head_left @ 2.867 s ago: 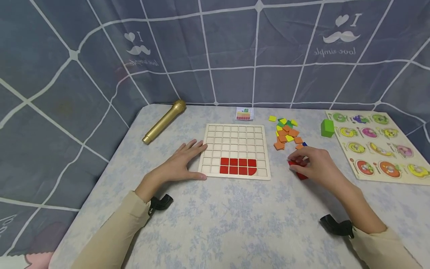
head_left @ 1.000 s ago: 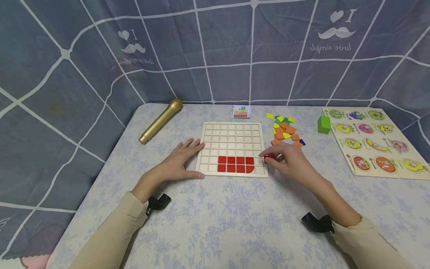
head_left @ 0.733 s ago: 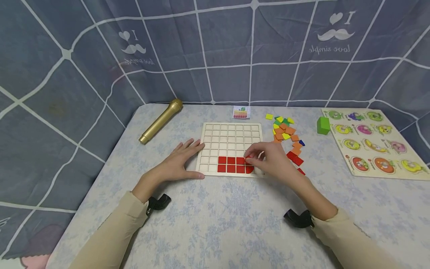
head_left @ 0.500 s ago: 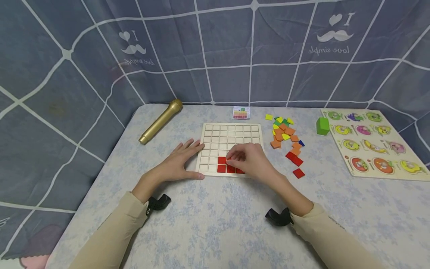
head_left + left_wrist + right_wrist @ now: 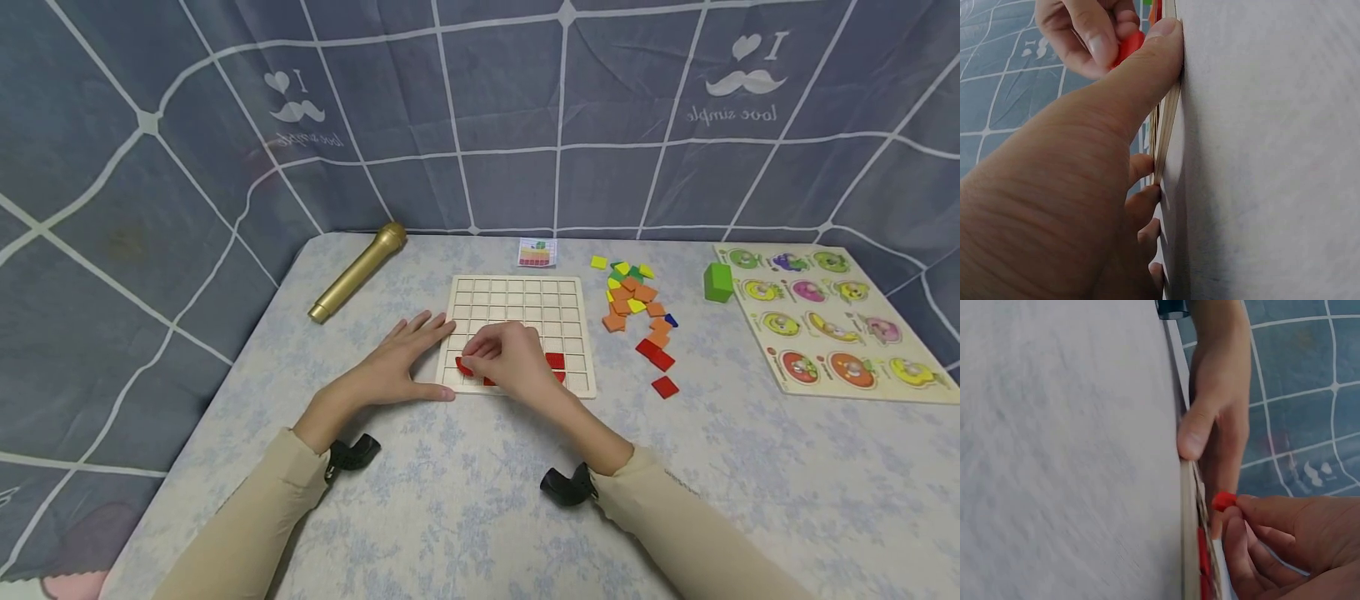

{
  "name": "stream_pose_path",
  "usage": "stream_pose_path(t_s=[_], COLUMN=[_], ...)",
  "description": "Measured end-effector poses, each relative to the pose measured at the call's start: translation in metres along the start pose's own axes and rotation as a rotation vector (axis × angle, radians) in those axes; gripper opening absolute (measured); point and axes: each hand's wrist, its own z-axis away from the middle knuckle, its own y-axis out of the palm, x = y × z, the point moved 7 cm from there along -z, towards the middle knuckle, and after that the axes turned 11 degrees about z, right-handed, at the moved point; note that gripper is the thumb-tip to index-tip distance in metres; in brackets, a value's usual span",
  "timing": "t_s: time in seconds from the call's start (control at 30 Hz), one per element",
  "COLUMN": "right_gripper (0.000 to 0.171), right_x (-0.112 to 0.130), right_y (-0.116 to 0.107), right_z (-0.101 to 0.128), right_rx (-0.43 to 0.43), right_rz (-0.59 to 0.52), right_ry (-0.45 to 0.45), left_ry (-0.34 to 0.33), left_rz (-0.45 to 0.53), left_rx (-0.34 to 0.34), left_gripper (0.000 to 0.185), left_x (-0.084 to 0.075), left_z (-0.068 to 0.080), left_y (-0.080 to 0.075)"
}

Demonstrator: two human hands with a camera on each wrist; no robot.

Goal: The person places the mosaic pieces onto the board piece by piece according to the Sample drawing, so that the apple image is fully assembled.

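Observation:
A pale wooden grid board (image 5: 517, 310) lies on the table, with red tiles (image 5: 555, 361) set in its lower rows; my right hand covers several of them. My left hand (image 5: 401, 358) rests at the board's left edge, fingers spread and thumb along the lower left corner. Between thumb and fingertips my right hand (image 5: 510, 358) pinches a red tile (image 5: 463, 366), held over the lower left of the grid. That piece looks rounded on one side. In the right wrist view the pinched tile (image 5: 1224, 500) is raised off the board, close to the left hand.
Right of the board lie loose orange tiles (image 5: 615, 322), yellow, green and blue ones, and red tiles (image 5: 664, 387). A small picture card (image 5: 537, 252) sits behind the board. Farther out are a gold microphone (image 5: 358, 273), a green block (image 5: 718, 282) and a fruit puzzle board (image 5: 817, 312).
My right hand picked a red tile from the loose pieces at the right and carried it leftward across the board to its lower left. My left hand has stayed at the board's edge.

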Motion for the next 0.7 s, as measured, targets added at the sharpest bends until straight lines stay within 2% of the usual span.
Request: stream_pose_path(t_s=[0.17, 0.33, 0.7], right_gripper=[0.003, 0.002, 0.007], right_x=[0.0, 0.001, 0.009], right_y=[0.013, 0.018, 0.021], right_z=[0.0, 0.003, 0.005], right_rx=[0.034, 0.032, 0.0], right_rz=[-0.015, -0.019, 0.079], right_ry=[-0.006, -0.042, -0.155], left_ry=[0.009, 0.014, -0.002], left_rz=[-0.001, 0.004, 0.007], left_rx=[-0.005, -0.002, 0.0], left_gripper=[0.109, 0.109, 0.107], left_x=[-0.001, 0.0, -0.003], left_z=[0.0, 0.0, 0.001], left_y=[0.0, 0.001, -0.001])
